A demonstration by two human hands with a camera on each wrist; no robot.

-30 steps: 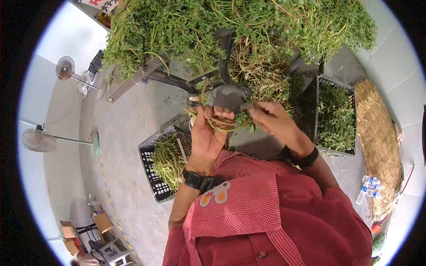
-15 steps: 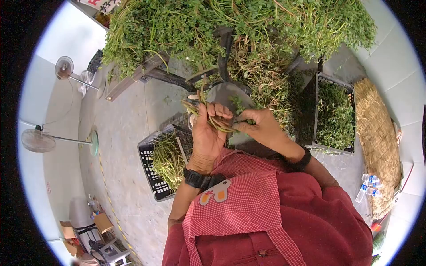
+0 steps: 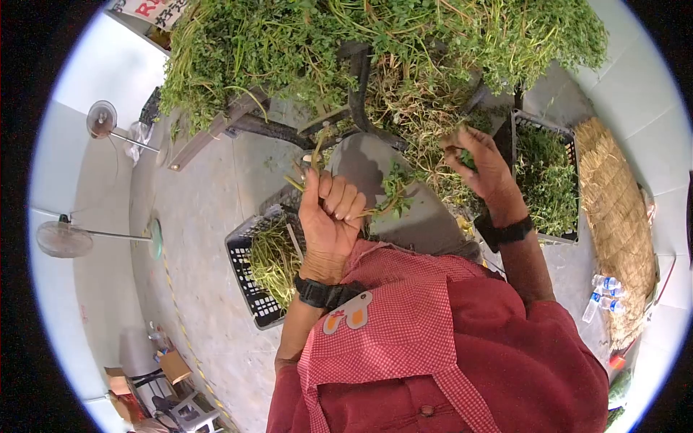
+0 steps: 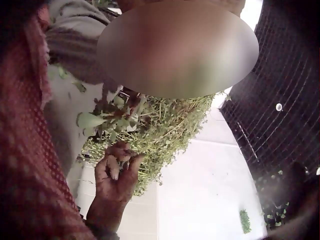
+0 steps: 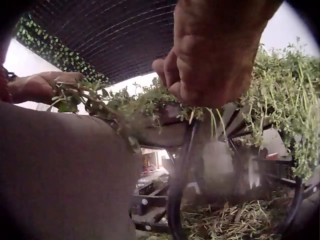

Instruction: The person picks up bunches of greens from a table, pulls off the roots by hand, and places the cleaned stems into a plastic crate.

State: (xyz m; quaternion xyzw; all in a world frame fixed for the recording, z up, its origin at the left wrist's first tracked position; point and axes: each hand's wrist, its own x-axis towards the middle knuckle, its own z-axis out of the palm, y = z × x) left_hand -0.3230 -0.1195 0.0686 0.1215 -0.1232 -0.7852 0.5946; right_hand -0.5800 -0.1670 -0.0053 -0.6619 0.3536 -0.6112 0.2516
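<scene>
In the head view my left hand (image 3: pixel 326 229) grips several thin green-brown plant stems (image 3: pixel 294 182) across its palm. Their cut-looking ends poke out past the thumb, and a leafy tip (image 3: pixel 395 189) hangs from the little-finger side. Off to the right, away from that bunch, my right hand (image 3: pixel 492 173) has its fingers curled toward the thumb, with a bit of green leaf (image 3: pixel 466 158) between them. The left wrist view shows this right hand (image 4: pixel 116 177) in front of a leafy heap. Its fingertips are partly hidden in the right wrist view.
A large heap of leafy greens (image 3: pixel 289 65) covers the table ahead, with trimmings (image 3: pixel 426 137) piled beneath. A black crate of stems (image 3: pixel 238 249) stands at left and another crate of greens (image 3: pixel 545 119) at right. A straw mat roll (image 3: pixel 617 224) and water bottles (image 3: pixel 605 296) lie beyond.
My right hand has left the bunch and swung right and forward, over the trimmings. The left hand has stayed about in place, still gripping the stems, with its fingers curled more.
</scene>
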